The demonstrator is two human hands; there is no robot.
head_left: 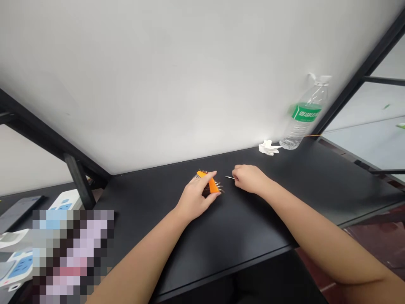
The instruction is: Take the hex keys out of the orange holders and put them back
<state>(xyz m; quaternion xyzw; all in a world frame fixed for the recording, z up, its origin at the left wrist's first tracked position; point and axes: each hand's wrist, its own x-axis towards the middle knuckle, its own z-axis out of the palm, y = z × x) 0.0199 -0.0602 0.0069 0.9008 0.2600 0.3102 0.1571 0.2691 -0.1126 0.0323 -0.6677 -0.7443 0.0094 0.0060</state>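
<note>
On the black desk [221, 230], my left hand [196, 195] grips an orange holder [214, 185] between thumb and fingers. Several metal rods stick out on both sides of it, like a hex key set. A short way to the right, my right hand [248, 178] is closed in a pinch on a thin metal hex key [229, 177]. Its bare end points left towards the holder, with a gap between them. Most of the key is hidden inside my right fingers.
A clear water bottle [305, 114] with a green label stands by the wall at the back right, beside a crumpled white tissue [268, 147]. To the left, beyond a black frame post [79, 179], lie power strips [22, 264] and a dark phone-like slab [20, 211].
</note>
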